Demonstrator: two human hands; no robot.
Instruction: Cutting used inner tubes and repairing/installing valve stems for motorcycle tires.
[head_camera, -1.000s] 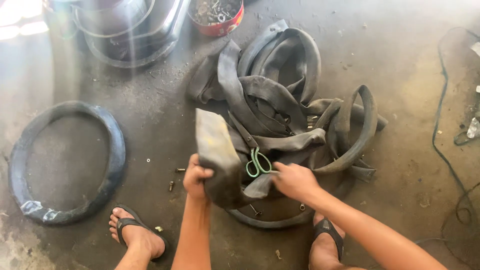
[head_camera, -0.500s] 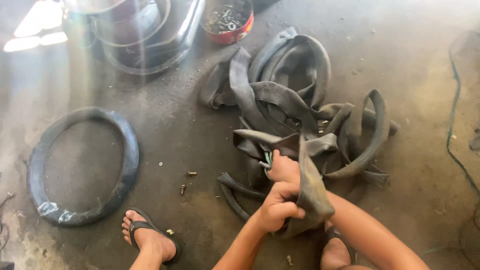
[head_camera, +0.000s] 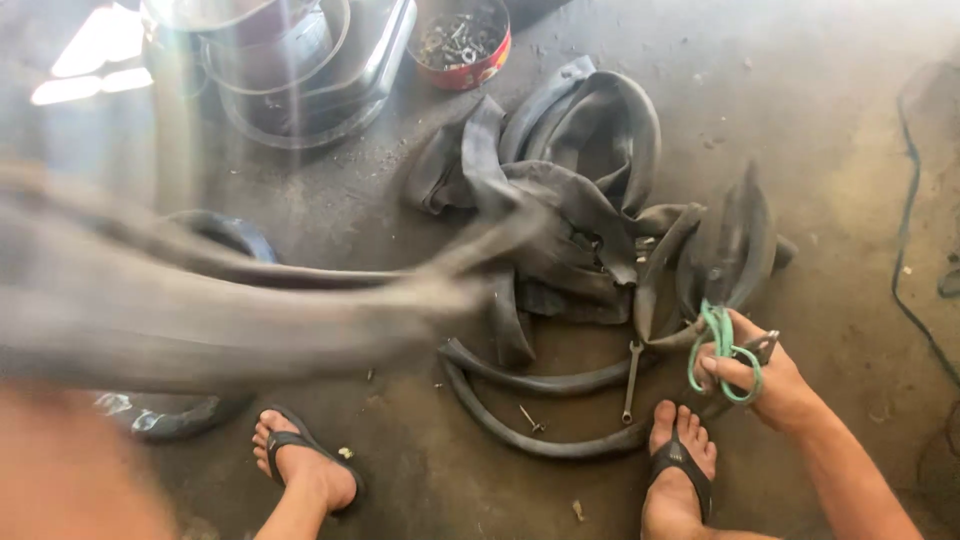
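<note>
Right hand (head_camera: 765, 385): gripping green-handled scissors (head_camera: 722, 350).
Left hand: blurred, cannot tell.
Risk: swinging inner tube (head_camera: 250, 310) may snag the blades.

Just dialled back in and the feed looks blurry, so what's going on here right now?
A person crouches on a concrete floor over a pile of black inner tubes. The right hand grips green-handled scissors. A long strip of rubber streaks across the left of the view, motion-blurred; the left hand is only a blur at the lower left corner. A wrench lies between the sandalled feet, and a red tin of bolts sits further back.
</note>
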